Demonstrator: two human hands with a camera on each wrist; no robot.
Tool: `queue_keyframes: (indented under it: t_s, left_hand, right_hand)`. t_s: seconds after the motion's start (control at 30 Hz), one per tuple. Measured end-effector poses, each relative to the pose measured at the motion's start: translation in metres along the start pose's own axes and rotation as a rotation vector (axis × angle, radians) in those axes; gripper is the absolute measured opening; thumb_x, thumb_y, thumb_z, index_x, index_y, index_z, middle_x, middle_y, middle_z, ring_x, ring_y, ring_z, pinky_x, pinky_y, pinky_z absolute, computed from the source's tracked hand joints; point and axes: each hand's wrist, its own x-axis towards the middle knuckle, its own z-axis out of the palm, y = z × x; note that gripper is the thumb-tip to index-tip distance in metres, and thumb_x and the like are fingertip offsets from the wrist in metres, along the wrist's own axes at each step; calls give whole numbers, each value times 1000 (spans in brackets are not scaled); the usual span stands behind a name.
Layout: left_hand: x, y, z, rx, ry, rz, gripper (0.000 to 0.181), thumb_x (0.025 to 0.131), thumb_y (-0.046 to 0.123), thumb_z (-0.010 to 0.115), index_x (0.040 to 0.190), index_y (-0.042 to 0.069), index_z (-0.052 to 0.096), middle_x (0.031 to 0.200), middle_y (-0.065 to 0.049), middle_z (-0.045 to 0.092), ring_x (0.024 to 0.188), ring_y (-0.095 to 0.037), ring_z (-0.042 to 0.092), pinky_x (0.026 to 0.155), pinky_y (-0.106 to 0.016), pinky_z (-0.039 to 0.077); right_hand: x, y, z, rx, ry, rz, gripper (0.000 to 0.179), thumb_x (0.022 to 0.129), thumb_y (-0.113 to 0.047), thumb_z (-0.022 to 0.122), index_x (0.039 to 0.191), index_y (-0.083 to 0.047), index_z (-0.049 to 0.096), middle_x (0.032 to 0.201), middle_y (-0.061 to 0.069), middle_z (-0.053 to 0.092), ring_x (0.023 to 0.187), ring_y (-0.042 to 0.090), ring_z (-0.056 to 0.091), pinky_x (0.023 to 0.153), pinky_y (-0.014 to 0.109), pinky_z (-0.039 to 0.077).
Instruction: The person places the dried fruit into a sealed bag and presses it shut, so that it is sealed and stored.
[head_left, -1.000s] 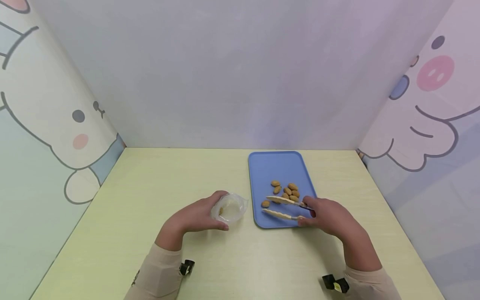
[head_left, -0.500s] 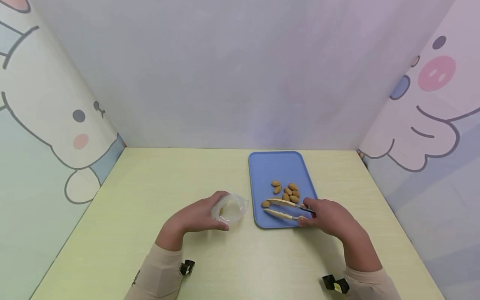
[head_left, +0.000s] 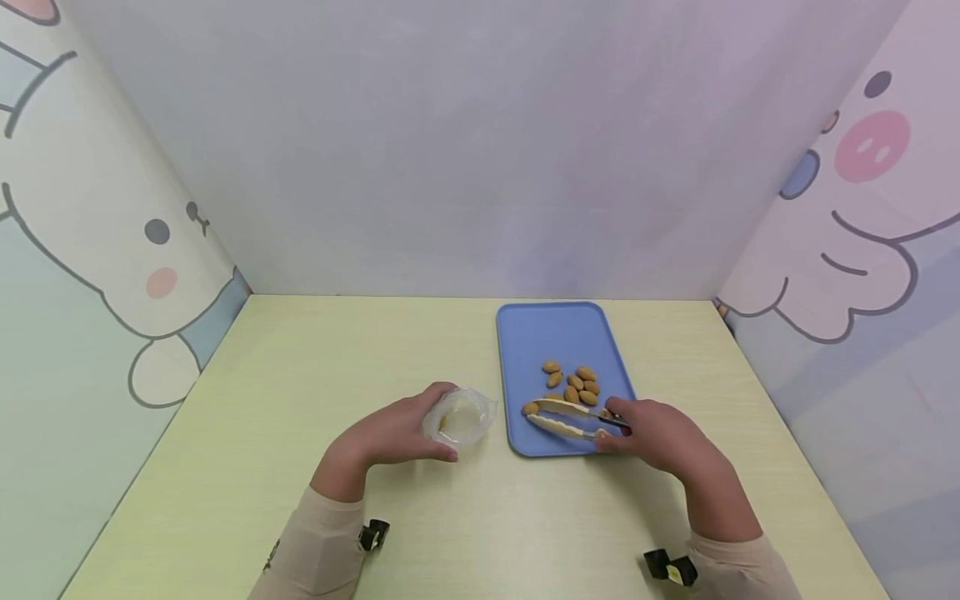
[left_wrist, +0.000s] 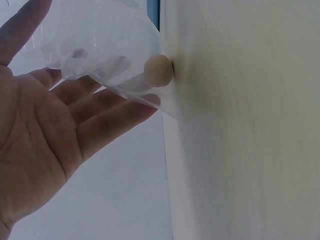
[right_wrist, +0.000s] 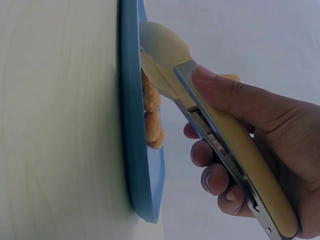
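My left hand (head_left: 401, 425) holds a clear plastic bag (head_left: 478, 417) upright on the table, its mouth facing up. A single round brown piece (left_wrist: 158, 70) shows through the bag's wall near the bottom in the left wrist view. In my right hand (head_left: 656, 433) is a pair of tongs (head_left: 566, 407) with cream-coloured tips, the thumb on one arm and the fingers round the other. The tong tips are partly spread over the blue tray (head_left: 551, 325), at the leftmost almond (head_left: 530, 408). Whether they touch it I cannot tell. Several more almonds (head_left: 575, 382) lie beyond the tongs.
A pale yellow wooden table (head_left: 360, 342) carries the tray, which has a low raised rim. A grey wall (head_left: 480, 167) stands behind the table, and cartoon-printed panels (head_left: 161, 250) flank it on both sides.
The tongs have shifted slightly toward the near side of the tray, and their tips have drawn closer together by the leftmost almond. My left hand and the bag have stayed put.
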Motion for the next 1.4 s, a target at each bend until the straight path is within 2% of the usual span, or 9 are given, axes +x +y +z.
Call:
queue_keyframes:
  t_s: [0.4,0.97,1.4]
  left_hand:
    - [-1,0,1,-5,-5,4,85,73,48,83,141,30,36,115,-4,61,94,-16,54,81,-37,44]
    - [0,-1,1,9,0,-4,84,73,50,82,141,33,35,115,-4,60,95,-16,54,81,-37,44]
    - [0,-1,1,-3,-2,-8,85,73,49,83,141,31,35,117,-4,60,96,-16,54,82,-38,44]
  right_hand:
    - [-1,-1,1,6,-17,3,38,85,-46,73,91,-16,51,63,-3,41,58,13,40,55,31,31]
    - [-2,-1,-2,-39,100,-55,36,85,-44,73,87,-17,49,62,-6,38,53,9,34,52,28,27]
    - [-1,0,-2,-50,141,-70,35,82,-42,76,90,-19,51,66,-9,42,56,8,37,52,27,29]
